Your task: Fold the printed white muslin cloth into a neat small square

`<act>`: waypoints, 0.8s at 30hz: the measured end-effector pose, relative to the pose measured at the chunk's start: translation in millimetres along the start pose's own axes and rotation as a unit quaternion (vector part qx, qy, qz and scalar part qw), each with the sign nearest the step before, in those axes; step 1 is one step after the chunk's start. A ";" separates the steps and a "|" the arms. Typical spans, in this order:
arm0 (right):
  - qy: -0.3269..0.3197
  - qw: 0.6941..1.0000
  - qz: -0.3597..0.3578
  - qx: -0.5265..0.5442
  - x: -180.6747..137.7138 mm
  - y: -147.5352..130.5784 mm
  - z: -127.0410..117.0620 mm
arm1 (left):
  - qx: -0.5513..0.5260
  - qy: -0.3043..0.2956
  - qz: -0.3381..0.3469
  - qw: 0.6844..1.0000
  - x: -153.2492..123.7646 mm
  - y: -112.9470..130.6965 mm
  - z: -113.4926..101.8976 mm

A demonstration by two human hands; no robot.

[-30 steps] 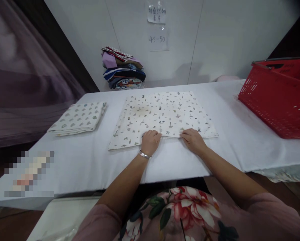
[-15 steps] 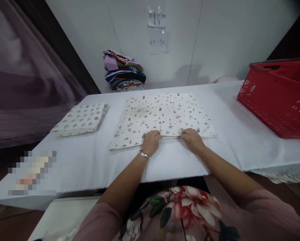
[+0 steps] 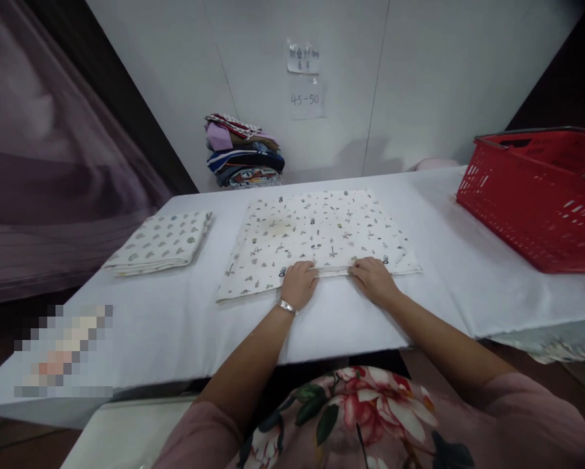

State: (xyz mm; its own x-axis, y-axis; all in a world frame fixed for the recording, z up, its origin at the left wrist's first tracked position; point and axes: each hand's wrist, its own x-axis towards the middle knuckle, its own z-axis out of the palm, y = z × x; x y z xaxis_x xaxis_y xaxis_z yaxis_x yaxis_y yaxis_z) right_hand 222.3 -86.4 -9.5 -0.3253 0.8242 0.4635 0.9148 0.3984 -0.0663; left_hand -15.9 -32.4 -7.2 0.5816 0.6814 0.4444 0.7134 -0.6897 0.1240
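Broadly, the table [image 3: 439, 225] extended beneath the left hand [image 3: 299, 285] and right hand [image 3: 373, 280]. The cloth [image 3: 316, 233] lay ahead of them, its near edge apparently pinched in their curled fingers. Gripping seemed the step in hand; the next move probably called for an even hold.

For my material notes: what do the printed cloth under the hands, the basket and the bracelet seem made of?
Printed cloth: matte fabric, perhaps cotton; thin, pliant edge. Red basket: smooth, probably moulded plastic; slotted walls. Bracelet: shiny, likely silver-coloured metal; bright glints.
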 end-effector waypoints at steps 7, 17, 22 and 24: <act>0.015 1.000 -0.004 -0.017 -0.8 1.9 4.8 | -0.015 0.024 0.007 1.000 1.5 -3.4 4.3; 0.042 0.999 -0.017 -0.013 -3.3 6.2 8.5 | 0.000 0.098 0.036 0.995 0.9 1.5 -3.3; 0.046 0.999 -0.016 -0.015 -3.1 6.3 7.1 | 0.004 0.108 0.057 0.992 1.1 1.6 -1.3; 0.041 0.999 -0.014 -0.016 -2.5 5.8 6.0 | -0.001 0.104 0.062 0.993 1.4 1.0 -0.3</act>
State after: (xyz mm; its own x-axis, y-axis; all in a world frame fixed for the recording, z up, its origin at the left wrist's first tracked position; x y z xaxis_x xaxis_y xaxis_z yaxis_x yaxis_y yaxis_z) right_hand 227.0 -83.7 -16.4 -0.3324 0.7764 0.5354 0.9130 0.4072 -0.0238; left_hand -14.5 -32.3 -6.2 0.5718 0.5260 0.6296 0.6402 -0.7660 0.0586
